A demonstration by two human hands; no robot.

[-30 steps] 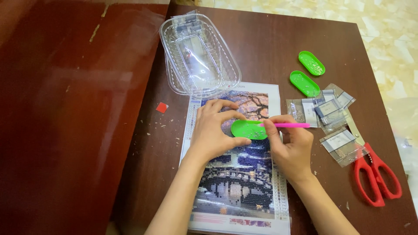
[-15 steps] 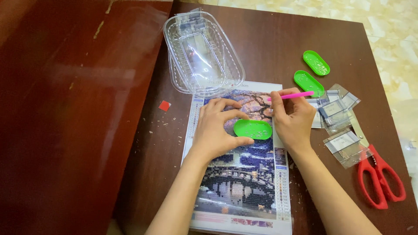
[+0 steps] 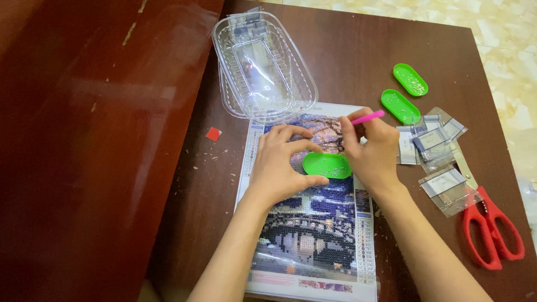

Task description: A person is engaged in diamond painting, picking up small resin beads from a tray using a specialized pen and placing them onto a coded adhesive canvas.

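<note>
A bead-picture canvas [image 3: 313, 223] lies on the dark wooden table [image 3: 179, 184], showing a night scene with a bridge. My left hand [image 3: 279, 165] rests on the canvas, thumb and fingers curled around a small green oval tray [image 3: 327, 165]. My right hand [image 3: 372, 151] grips a pink pen [image 3: 368, 117] and holds its tip down on the upper part of the canvas, just above the tray.
A clear plastic box [image 3: 263, 64] overlaps the canvas top. Two more green oval trays [image 3: 410, 79] [image 3: 400, 105] sit at the right, beside several small clear bead bags [image 3: 436, 140]. Red scissors [image 3: 492, 229] lie near the right edge. A small red square [image 3: 213, 133] lies left.
My right hand has lifted the pink pen from the green tray and carried it up onto the upper canvas. My left hand has stayed around the tray.
</note>
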